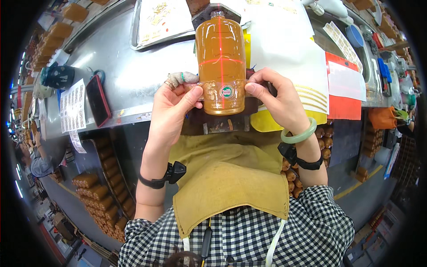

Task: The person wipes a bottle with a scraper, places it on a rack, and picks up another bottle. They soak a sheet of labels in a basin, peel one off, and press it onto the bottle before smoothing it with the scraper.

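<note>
An amber bottle (220, 44) lies on a dark fixture (200, 20), neck away from me, crossed by red light lines. A clear strip (238, 88) with a green-and-white round emblem (226, 92) runs across its lower part. My left hand (180, 95), a grey sleeve with a green band on one finger, pinches the strip's left end between closed fingers beside the bottle. My right hand (271, 91), with a jade-green bangle (299, 133) at the wrist, pinches the right end with thumb and forefinger.
A metal tray (133, 31) with papers, red-cased phone (98, 100), label sheets (73, 107), dark jar (55, 75), and white, yellow and red sheets (342, 111) surround me on the steel bench (122, 66). Stacked bottles (95, 196) stand below. Another person (38, 160) is at far left.
</note>
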Motion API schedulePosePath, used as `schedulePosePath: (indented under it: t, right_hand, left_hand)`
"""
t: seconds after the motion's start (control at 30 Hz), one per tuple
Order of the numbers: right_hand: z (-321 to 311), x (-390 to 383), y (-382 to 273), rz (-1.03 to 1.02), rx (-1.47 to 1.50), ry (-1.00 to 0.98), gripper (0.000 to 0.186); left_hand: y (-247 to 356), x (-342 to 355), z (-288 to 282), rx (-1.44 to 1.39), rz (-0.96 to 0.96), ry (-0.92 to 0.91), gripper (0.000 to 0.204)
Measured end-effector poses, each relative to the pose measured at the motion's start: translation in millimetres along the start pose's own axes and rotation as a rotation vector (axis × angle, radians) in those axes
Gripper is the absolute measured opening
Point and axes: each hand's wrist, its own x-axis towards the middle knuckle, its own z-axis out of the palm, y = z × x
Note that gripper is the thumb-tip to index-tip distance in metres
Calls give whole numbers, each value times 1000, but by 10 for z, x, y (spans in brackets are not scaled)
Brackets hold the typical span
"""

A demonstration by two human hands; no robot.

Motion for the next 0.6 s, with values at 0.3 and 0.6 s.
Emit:
schedulePosePath:
  t: [0.3,0.6]
  right_hand:
    - [0,-3,4,26,-11,-3,17]
    - [2,-3,-2,27,-6,-6,19]
  left_hand:
    - [-11,-8,26,-19,28,2,28]
    - [-16,-14,37,-18,33,22,24]
